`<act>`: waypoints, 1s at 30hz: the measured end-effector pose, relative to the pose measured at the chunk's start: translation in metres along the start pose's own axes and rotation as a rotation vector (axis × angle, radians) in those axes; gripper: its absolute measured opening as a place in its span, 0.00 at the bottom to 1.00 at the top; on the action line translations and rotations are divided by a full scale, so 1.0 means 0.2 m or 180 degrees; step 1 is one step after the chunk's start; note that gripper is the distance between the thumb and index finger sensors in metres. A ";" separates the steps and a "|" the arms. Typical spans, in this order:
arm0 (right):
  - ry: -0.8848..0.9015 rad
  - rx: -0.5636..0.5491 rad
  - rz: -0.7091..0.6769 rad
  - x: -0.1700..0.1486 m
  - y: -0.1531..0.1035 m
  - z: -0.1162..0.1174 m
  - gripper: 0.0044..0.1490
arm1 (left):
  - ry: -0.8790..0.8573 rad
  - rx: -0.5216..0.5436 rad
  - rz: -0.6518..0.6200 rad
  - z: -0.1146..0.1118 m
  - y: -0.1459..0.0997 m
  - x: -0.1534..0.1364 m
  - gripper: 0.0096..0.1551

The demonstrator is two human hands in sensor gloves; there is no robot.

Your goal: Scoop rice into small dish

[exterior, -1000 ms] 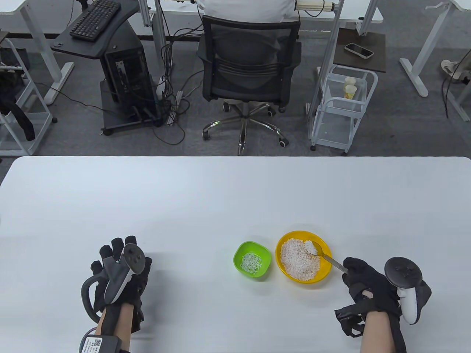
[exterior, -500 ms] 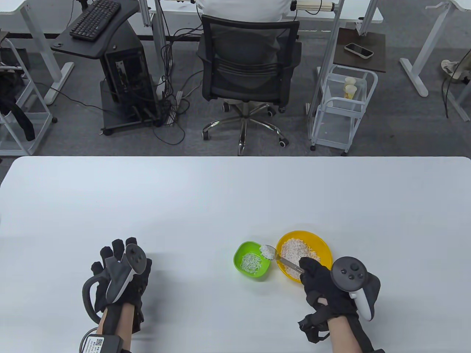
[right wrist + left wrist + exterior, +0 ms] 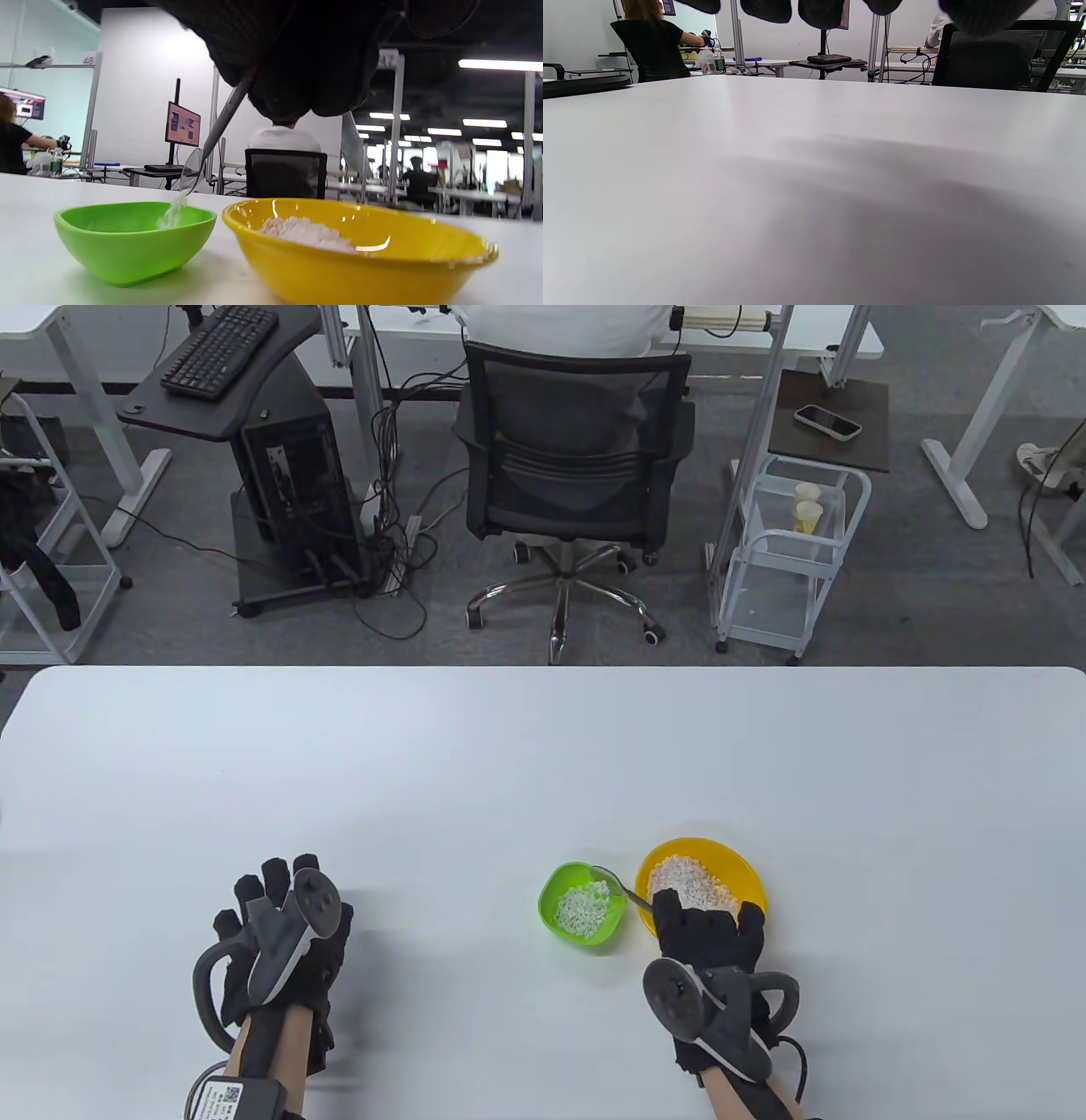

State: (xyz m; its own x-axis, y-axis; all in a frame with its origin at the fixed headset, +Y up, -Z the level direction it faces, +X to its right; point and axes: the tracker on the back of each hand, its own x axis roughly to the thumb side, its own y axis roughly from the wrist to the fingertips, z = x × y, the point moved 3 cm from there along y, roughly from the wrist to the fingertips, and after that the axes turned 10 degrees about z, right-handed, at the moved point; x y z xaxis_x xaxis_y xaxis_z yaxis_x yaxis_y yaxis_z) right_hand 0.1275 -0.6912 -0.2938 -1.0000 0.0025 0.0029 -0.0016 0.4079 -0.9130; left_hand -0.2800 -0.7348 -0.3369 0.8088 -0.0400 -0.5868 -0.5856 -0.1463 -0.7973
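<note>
A small green dish [image 3: 584, 906] holds some rice; it also shows in the right wrist view [image 3: 127, 239]. A larger yellow bowl [image 3: 747, 871] with white rice [image 3: 687, 882] stands just right of it, also in the right wrist view [image 3: 360, 258]. My right hand [image 3: 708, 929] grips a metal spoon [image 3: 612, 881] by its handle. The spoon is tipped on its side over the green dish, and rice falls from it [image 3: 172, 214]. My left hand [image 3: 280, 933] rests palm down on the table at the left, holding nothing.
The white table [image 3: 475, 780] spreads wide beyond the bowls. An office chair [image 3: 568, 475], a computer stand [image 3: 254, 432] and a white cart [image 3: 789, 551] stand on the floor past the table's far edge.
My right hand carried the spoon with rice left from the yellow bowl to the green dish, then rolled over and tipped it. The green dish holds more rice. My left hand stayed put.
</note>
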 end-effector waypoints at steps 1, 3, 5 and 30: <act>-0.0092 -0.0056 -0.0147 0.02 -0.01 0.00 0.27 | 0.0012 -0.0001 0.0003 0.00 0.00 0.00 0.43; -0.0168 -0.0049 -0.0305 0.05 -0.02 0.00 0.27 | 0.0009 0.0007 0.0005 0.00 0.00 0.00 0.43; -0.0212 -0.0085 -0.0332 0.05 -0.02 -0.01 0.27 | -0.0007 0.0006 0.0001 0.00 0.00 0.00 0.43; 0.0137 0.1091 0.1330 -0.67 0.15 0.06 0.25 | -0.0033 0.0007 -0.0010 0.00 -0.01 0.01 0.43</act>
State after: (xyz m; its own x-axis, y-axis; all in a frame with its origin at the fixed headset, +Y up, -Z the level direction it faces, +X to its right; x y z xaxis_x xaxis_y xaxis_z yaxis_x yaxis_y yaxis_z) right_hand 0.2605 -0.6891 -0.3267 -0.9146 0.1410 -0.3789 0.3880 0.0428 -0.9207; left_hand -0.2780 -0.7347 -0.3368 0.8100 -0.0294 -0.5856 -0.5832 -0.1441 -0.7994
